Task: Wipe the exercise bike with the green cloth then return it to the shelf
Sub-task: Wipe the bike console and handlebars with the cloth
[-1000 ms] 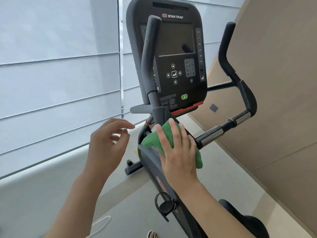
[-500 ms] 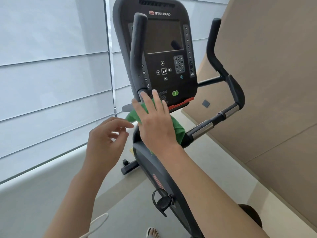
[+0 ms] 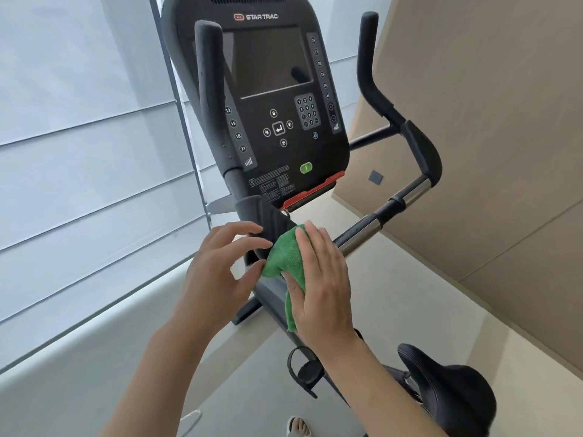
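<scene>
The right hand point(image 3: 321, 285) lay flat on the green cloth point(image 3: 285, 258), its fingers point(image 3: 310, 247) straight and close together, pressing the cloth against the exercise bike point(image 3: 268, 216) where the frame rose to meet the handlebar stem just below the console point(image 3: 268, 99). The cloth was bunched under the palm, with one fold sticking out to the left and another hanging down along the frame beneath the heel of the hand. The left hand point(image 3: 217, 269) hovered just beside the cloth, its fingers loosely curled and spread; the thumb tip and a fingertip reached the left edge of the cloth, but whether they actually pinched it could not be told.

The console stood upright above both hands, with a dark screen, a keypad, arrow buttons, a green button and a red strip along its lower edge. A padded grip point(image 3: 209, 99) rose in front of its left side and a second grip point(image 3: 370, 74) curved up on the right, joined to a bar with a shiny metal section point(image 3: 362, 231) that ran down toward the cloth. The black saddle point(image 3: 448, 386) sat at the lower right and a pedal with a strap point(image 3: 304, 370) hung below the right wrist. Pale window blinds point(image 3: 79, 152) filled the left side, a tan wall point(image 3: 489, 137) the right, and a light floor point(image 3: 394, 294) lay beneath.
</scene>
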`<act>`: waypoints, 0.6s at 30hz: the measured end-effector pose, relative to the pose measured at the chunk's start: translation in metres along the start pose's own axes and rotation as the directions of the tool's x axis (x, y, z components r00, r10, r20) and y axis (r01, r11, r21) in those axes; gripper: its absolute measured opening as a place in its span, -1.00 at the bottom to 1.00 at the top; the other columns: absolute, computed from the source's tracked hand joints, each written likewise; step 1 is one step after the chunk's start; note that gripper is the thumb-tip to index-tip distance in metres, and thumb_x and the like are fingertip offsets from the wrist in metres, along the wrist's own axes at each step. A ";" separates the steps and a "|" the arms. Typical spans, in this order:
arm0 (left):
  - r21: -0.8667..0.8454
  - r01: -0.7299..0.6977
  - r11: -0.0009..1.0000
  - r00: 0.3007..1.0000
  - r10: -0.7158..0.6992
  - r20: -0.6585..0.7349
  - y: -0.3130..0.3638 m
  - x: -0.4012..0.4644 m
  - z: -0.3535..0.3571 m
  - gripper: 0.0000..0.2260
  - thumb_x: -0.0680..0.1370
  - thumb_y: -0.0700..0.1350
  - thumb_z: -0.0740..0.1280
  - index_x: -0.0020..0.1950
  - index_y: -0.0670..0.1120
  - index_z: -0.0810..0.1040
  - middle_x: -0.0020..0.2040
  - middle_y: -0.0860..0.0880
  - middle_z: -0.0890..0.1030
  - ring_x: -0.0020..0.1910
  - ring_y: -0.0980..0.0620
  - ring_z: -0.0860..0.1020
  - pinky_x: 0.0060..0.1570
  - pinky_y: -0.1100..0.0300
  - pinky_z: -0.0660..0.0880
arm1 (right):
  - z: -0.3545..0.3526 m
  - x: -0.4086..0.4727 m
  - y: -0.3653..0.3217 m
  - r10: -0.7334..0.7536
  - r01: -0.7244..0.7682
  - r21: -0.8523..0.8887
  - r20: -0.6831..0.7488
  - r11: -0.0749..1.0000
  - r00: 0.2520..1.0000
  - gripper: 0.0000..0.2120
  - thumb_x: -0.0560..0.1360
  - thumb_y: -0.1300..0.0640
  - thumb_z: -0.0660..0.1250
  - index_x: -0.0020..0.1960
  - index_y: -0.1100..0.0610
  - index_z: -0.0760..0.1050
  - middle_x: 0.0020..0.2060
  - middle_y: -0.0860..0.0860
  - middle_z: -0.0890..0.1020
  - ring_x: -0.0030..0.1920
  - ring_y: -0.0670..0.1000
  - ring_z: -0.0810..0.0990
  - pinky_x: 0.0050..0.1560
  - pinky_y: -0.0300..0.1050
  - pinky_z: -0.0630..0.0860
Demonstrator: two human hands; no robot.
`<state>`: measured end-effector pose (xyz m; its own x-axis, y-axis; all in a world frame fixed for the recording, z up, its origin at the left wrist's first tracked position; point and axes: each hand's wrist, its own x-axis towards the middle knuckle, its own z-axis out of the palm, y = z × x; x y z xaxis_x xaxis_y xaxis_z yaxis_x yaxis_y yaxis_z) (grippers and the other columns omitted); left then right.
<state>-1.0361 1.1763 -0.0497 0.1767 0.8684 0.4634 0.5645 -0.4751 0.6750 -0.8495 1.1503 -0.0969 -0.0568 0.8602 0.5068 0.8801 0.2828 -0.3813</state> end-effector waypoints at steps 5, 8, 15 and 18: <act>-0.045 0.024 0.999 0.997 -0.027 -0.076 -0.006 0.006 0.006 -0.72 0.49 -0.30 0.54 0.14 -0.03 0.70 0.17 0.11 0.64 0.19 0.02 0.60 0.14 0.01 0.57 | 0.002 0.036 -0.019 0.131 -0.129 -0.085 0.021 0.988 0.991 -0.48 0.71 -0.08 0.10 0.63 0.06 0.25 0.58 0.01 0.37 0.58 0.07 0.31 0.52 0.11 0.33; -0.128 0.101 0.987 0.986 -0.117 -0.121 -0.006 0.009 0.003 -0.61 0.44 -0.26 0.60 0.18 0.05 0.64 0.16 0.10 0.61 0.15 0.02 0.62 0.05 0.09 0.60 | -0.001 0.066 -0.029 0.170 -0.164 -0.074 0.085 0.984 0.982 -0.54 0.71 -0.09 0.14 0.56 0.06 0.33 0.46 0.01 0.48 0.41 0.06 0.47 0.36 0.09 0.47; -0.184 0.241 0.953 0.949 -0.271 -0.162 0.004 0.008 0.011 -0.59 0.44 -0.29 0.59 0.18 0.05 0.59 0.12 0.13 0.62 0.09 0.07 0.65 0.00 0.03 0.63 | 0.004 0.145 -0.044 0.205 -0.234 0.105 0.236 0.966 0.950 -0.67 0.74 -0.07 0.13 0.23 0.16 0.47 0.06 0.11 0.56 0.02 0.20 0.58 -0.10 0.01 0.41; -0.180 0.304 0.936 0.923 -0.336 -0.187 0.007 0.007 0.014 -0.65 0.43 -0.27 0.60 0.06 0.05 0.58 0.07 0.14 0.61 0.04 0.10 0.65 -0.03 -0.01 0.64 | 0.007 0.157 -0.045 0.219 -0.272 0.132 0.320 0.953 0.922 -0.65 0.75 -0.09 0.10 0.18 0.19 0.45 0.03 0.14 0.61 0.00 0.22 0.60 -0.11 0.00 0.37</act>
<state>-1.0198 1.1808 -0.0493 -0.1769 0.9346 0.3085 0.4366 -0.2064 0.8757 -0.9007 1.2756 -0.0054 -0.0105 0.9906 0.1367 0.7920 0.0917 -0.6035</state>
